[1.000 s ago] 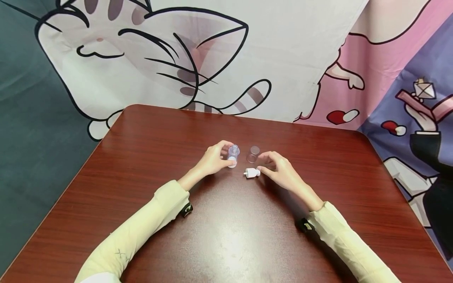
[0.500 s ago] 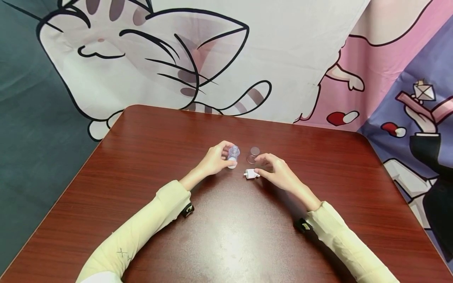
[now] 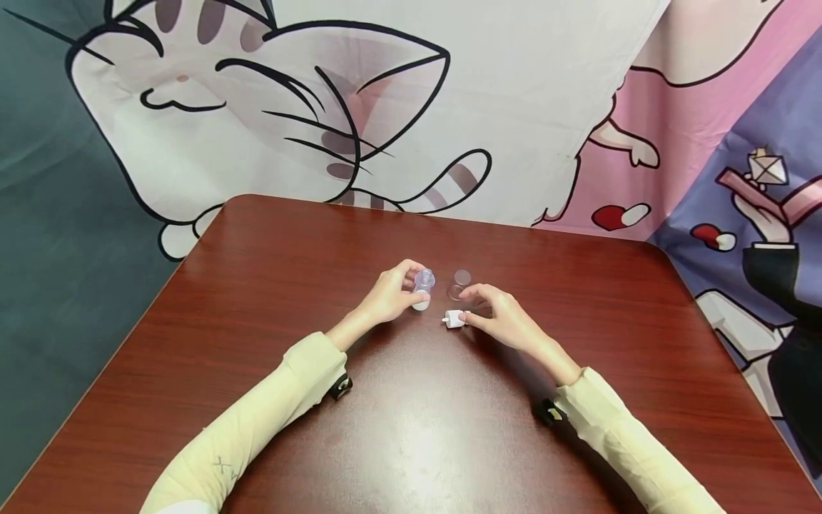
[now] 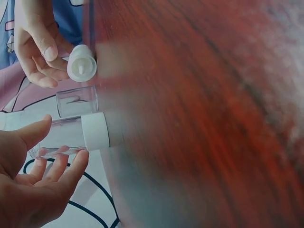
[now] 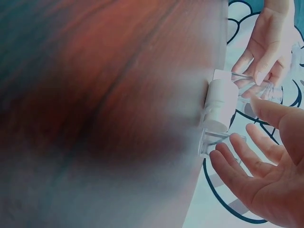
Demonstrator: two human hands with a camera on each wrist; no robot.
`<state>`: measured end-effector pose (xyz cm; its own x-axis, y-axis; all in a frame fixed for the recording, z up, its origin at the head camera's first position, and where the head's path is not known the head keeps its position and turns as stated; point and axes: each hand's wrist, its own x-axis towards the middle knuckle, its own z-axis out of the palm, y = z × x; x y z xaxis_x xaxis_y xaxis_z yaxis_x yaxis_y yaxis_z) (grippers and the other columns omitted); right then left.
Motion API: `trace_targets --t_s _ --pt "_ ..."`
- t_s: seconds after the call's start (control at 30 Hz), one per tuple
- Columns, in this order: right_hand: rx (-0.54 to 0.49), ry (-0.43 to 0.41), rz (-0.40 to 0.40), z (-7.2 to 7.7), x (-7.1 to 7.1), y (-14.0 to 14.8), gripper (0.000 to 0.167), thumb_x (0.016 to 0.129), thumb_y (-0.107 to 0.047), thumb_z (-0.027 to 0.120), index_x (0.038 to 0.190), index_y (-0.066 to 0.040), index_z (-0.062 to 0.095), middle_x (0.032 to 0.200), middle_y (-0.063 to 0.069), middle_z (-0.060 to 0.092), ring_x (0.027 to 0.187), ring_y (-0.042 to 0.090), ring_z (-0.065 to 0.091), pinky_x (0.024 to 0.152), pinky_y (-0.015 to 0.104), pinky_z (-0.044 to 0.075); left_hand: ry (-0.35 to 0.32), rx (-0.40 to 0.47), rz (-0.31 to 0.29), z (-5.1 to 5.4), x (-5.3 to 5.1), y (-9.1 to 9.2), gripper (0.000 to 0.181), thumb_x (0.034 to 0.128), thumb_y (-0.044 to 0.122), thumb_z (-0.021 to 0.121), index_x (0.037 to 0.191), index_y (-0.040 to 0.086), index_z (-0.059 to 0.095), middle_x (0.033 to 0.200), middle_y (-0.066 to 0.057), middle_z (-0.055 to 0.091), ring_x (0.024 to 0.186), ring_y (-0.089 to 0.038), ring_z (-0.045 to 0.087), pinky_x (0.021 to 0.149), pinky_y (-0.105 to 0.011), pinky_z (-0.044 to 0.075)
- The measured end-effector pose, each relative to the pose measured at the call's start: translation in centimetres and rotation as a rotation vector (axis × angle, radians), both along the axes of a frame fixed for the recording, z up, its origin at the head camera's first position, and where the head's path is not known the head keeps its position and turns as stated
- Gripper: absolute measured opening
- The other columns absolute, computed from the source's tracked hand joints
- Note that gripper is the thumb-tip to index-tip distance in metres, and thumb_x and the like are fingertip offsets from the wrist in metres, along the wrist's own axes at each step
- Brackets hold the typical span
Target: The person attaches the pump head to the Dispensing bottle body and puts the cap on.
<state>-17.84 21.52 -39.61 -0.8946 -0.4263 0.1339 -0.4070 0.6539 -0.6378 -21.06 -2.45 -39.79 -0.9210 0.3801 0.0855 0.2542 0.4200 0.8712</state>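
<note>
A small clear bottle (image 3: 424,281) with a white base stands upright on the table. My left hand (image 3: 389,294) holds it, the thumb on the near side and the fingers curled round the far side. To its right, a white pump top (image 3: 452,319) lies on its side, its thin stem pointing left. My right hand (image 3: 509,315) hovers at the pump top's right end, thumb in front of it in the head view. In the right wrist view its fingers are spread apart, not closed on the pump top (image 5: 221,104). Behind it a clear cap (image 3: 462,277) stands on the table.
The reddish-brown wooden table (image 3: 308,243) stretches around both hands. At its far edge hangs a cloth backdrop (image 3: 514,86) with cartoon drawings. The clear cap stands close to the right fingertips.
My right hand has shifted slightly left, so its thumb now overlaps the pump top in the head view. The left hand and the bottle stay in place.
</note>
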Motion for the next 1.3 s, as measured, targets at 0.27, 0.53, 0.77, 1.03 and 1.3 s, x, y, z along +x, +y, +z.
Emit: trace_targets --t_s 0.27,0.53,0.77,1.03,1.3 --pt "0.0 -0.02 0.019 0.01 0.27 0.0 0.036 0.084 -0.014 0.074 0.116 -0.003 0.061 0.112 0.013 0.066 0.103 0.027 0.064 0.091 0.044 0.051 0.006 -0.002 0.0 -0.05 0.29 -0.11 0.042 0.0843 0.006 0.072 0.122 0.001 0.053 0.118 -0.016 0.062 0.106 -0.029 0.063 0.089 -0.034 0.054" --pt "0.024 -0.028 0.05 -0.15 0.46 0.05 0.04 0.082 -0.016 0.076 0.117 -0.003 0.061 0.114 0.012 0.066 0.104 0.026 0.063 0.092 0.044 0.05 0.026 -0.021 -0.006 -0.27 0.35 -0.22 0.043 0.0844 0.007 0.072 0.122 0.0 0.053 0.117 -0.017 0.062 0.105 -0.03 0.064 0.089 -0.036 0.053" --pt "0.03 -0.024 0.072 -0.02 0.39 -0.04 0.041 0.081 -0.014 0.076 0.117 -0.003 0.06 0.116 0.013 0.065 0.104 0.026 0.063 0.093 0.044 0.05 0.025 -0.031 -0.021 -0.01 0.29 -0.16 0.042 0.0851 0.009 0.072 0.122 0.001 0.053 0.117 -0.016 0.063 0.106 -0.029 0.064 0.09 -0.038 0.053" --pt "0.011 -0.021 0.083 -0.12 0.2 -0.25 0.041 0.08 -0.011 0.077 0.116 -0.002 0.06 0.113 0.013 0.067 0.103 0.026 0.064 0.091 0.044 0.051 0.015 -0.049 -0.029 0.35 0.39 -0.17 0.041 0.086 0.01 0.071 0.122 0.002 0.053 0.117 -0.014 0.063 0.107 -0.028 0.064 0.09 -0.038 0.052" --pt "0.004 -0.029 0.087 -0.41 0.04 -0.45 0.04 0.078 -0.005 0.077 0.115 -0.003 0.061 0.11 0.011 0.068 0.102 0.025 0.065 0.091 0.042 0.052 0.011 -0.043 -0.024 0.23 0.47 -0.17 0.041 0.0859 0.009 0.071 0.122 0.001 0.053 0.116 -0.015 0.063 0.105 -0.028 0.064 0.089 -0.037 0.052"
